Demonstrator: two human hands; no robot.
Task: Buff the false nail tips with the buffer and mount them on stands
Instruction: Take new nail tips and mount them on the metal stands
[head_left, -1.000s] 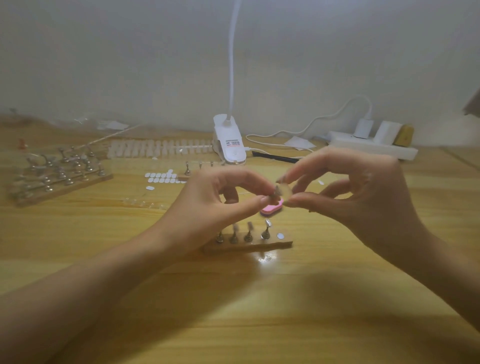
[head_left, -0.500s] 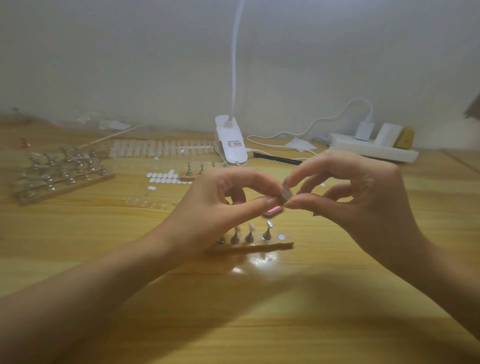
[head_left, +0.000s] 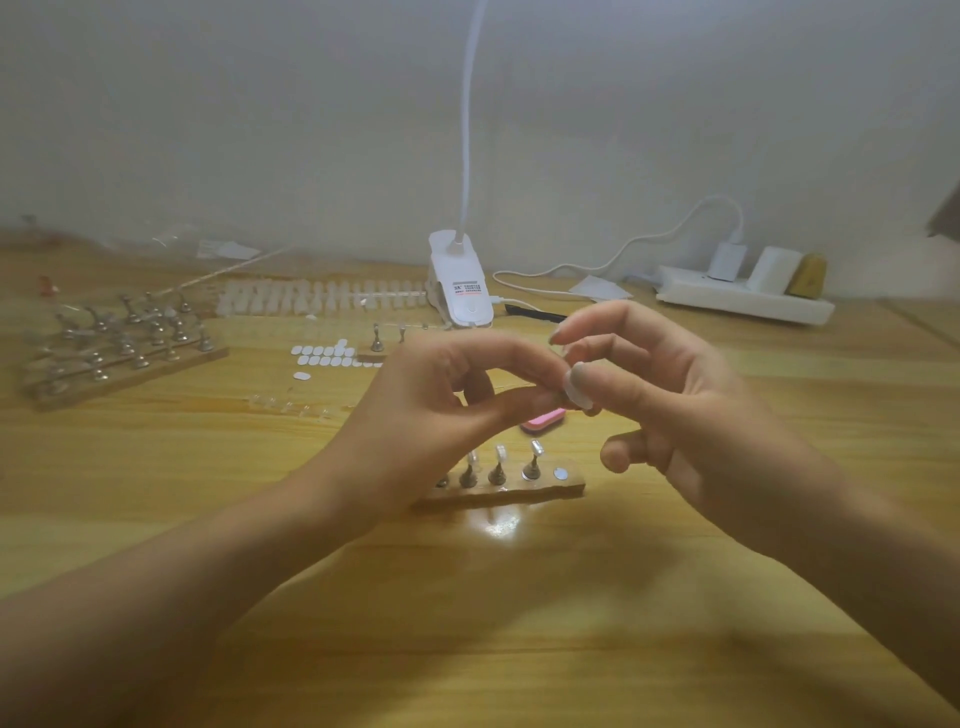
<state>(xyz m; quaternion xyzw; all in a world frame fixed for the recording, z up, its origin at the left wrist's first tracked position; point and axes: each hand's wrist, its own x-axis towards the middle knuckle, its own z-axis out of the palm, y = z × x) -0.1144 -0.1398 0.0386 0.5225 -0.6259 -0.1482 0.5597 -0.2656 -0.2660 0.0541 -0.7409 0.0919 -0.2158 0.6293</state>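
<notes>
My left hand (head_left: 441, 410) pinches a small piece between thumb and forefinger, and a clear false nail tip (head_left: 576, 397) shows at its fingertips. The piece itself is hidden, so I cannot tell if it is a stand. My right hand (head_left: 675, 415) has its thumb pressed against the tip, with the forefinger and middle finger lifted off it. Below the hands lies the pink buffer (head_left: 543, 420). In front of it is a wooden base (head_left: 519, 494) carrying metal stands (head_left: 497, 465), some with clear tips, and a bare magnet disc (head_left: 560, 473).
At the far left sits a wooden rack of stands (head_left: 119, 353). A strip of nail tips (head_left: 322, 301), white adhesive dots (head_left: 327, 356), loose clear tips (head_left: 291, 405) and a second small base (head_left: 376, 349) lie behind. A clip lamp (head_left: 460, 291) and power strip (head_left: 743, 304) stand at the back.
My right forefinger and middle finger have lifted off the nail tip, leaving only the thumb against it. The left hand keeps its pinch.
</notes>
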